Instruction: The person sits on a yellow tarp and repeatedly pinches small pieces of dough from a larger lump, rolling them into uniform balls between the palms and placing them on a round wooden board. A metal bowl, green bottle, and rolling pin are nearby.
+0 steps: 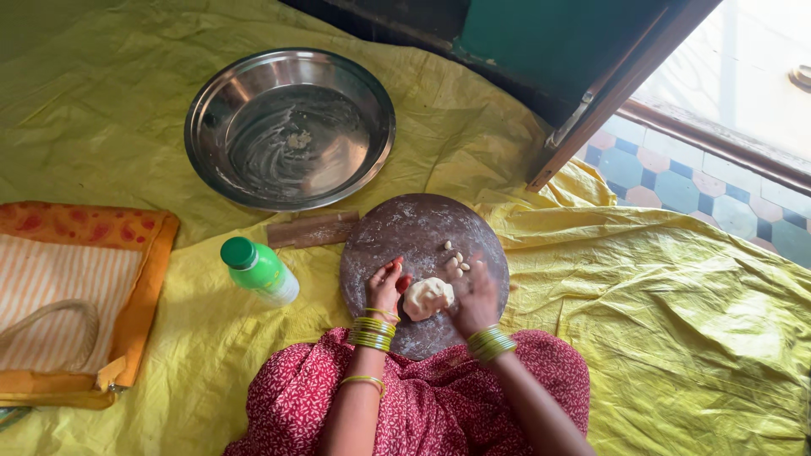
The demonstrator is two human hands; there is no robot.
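Dough lump (427, 297) sat on round board (422, 245), cupped between left hand (385, 285) and right hand (475, 295); both gripping it, equally near.

A pale, lumpy dough ball (427, 297) lies on the round board (405, 232). Small dough bits (456, 262) lie just beside it.

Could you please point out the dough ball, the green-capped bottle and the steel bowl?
dough ball (427, 297), head view, its pale top between the hands.
green-capped bottle (260, 270), head view, middle of its body.
steel bowl (384, 118), head view, its right rim.
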